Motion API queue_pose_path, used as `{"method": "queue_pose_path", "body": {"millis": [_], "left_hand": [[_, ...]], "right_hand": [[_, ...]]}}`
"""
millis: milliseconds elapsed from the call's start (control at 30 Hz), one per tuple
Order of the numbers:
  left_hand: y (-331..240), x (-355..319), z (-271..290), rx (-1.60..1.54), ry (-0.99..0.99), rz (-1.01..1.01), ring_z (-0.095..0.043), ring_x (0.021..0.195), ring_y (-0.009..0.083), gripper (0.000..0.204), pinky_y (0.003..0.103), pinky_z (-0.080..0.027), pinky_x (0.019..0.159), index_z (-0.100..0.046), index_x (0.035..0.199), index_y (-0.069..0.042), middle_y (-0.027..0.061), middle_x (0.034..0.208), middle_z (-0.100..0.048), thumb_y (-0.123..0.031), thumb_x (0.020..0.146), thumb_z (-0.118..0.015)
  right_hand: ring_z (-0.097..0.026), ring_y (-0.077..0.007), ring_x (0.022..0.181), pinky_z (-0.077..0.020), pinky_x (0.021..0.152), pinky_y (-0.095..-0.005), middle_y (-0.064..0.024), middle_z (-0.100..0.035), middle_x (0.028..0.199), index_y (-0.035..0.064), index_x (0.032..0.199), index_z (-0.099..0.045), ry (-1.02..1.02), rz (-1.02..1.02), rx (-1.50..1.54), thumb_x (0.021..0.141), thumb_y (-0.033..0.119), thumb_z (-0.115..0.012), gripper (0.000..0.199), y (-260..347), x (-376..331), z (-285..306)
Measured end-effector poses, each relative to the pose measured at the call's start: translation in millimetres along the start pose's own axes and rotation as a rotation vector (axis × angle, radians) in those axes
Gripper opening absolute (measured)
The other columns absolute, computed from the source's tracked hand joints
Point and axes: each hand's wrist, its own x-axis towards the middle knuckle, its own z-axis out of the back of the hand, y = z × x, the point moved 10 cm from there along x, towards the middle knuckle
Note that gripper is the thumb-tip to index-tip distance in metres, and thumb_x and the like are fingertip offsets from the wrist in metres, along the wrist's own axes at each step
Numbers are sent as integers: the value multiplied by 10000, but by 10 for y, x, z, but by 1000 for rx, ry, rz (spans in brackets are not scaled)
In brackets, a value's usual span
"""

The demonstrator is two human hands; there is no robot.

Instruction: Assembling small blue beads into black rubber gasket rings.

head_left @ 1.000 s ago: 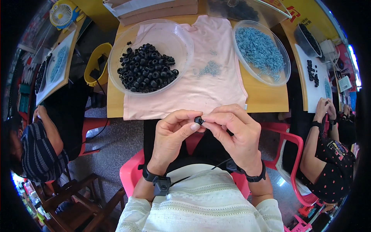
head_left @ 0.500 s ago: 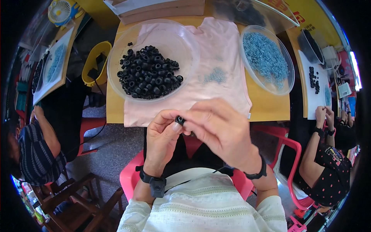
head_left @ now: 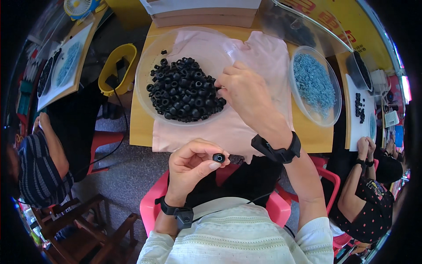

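Observation:
My left hand (head_left: pixel 193 169) is closed in front of the table edge, pinching a small black hollow plastic part (head_left: pixel 219 157) between thumb and fingers. Its round opening faces up and has a pale ring inside. My right hand (head_left: pixel 246 94) reaches over a large clear round tray (head_left: pixel 145 99), its fingers drawn together at the right side of a heap of black plastic parts (head_left: pixel 184 88). Whatever those fingertips hold is hidden. To the right, a clear oval tray (head_left: pixel 337 99) carries many tiny pale-blue translucent pieces (head_left: pixel 314 79).
A pink cloth (head_left: pixel 268 53) lies under the large tray on the wooden table (head_left: pixel 140 132). A cardboard box (head_left: pixel 204 16) and a clear bin (head_left: pixel 303 26) stand at the back. Left of the table is a yellow basket (head_left: pixel 103 79). Other people sit at tables on both sides.
My right hand has left the part in my left hand and moved forward to the black heap. My left hand keeps its part, shifted slightly right and nearer. The view has shifted too.

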Motion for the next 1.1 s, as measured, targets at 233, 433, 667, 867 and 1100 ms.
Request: {"method": "queue_pose_path", "body": {"millis": [233, 433, 667, 867, 1100], "left_hand": [[0, 5, -33, -78, 79, 28, -668, 932, 212, 208, 326, -558, 852, -615, 1072, 49, 158, 1039, -647, 65, 865, -628], [-31, -29, -15, -28, -17, 12, -684, 823, 218, 177, 324, -586, 730, -604, 1013, 38, 170, 965, -653, 6, 844, -642], [-55, -10, -257, -61, 16, 35, -679, 868, 194, 179, 316, -563, 786, -594, 1050, 22, 150, 994, -672, -26, 883, -634], [-59, -58, -479, -128, 79, 45, -675, 931, 192, 205, 320, -546, 860, -582, 1115, 33, 148, 1048, -677, 5, 913, -604], [-62, -156, -581, -140, 50, 43, -680, 919, 202, 199, 326, -556, 844, -589, 1098, 31, 154, 1034, -678, 4, 904, -622]], "right_hand": [[-606, -288, 896, -516, 757, -377, -132, -641, 823, 18, 779, -674, 16, -18, 3, 718, 18, -636, 72, -45, 5, -94], [-655, -220, 776, -514, 688, -302, -105, -666, 833, -7, 908, -677, 8, -228, 582, 784, 22, -693, 128, -132, -175, 294], [-643, -96, 790, -511, 691, -223, -55, -694, 904, -2, 1043, -677, 29, -531, 1273, 894, 90, -680, 175, -187, -716, 367], [-623, -72, 705, -511, 648, -194, -62, -688, 889, -2, 1092, -660, 32, -629, 1589, 909, 126, -679, 224, -76, -1058, 400], [-572, -36, 651, -453, 573, -160, -29, -678, 863, 8, 1054, -676, 22, -630, 1706, 892, 126, -703, 201, 42, -1315, 385]]}}
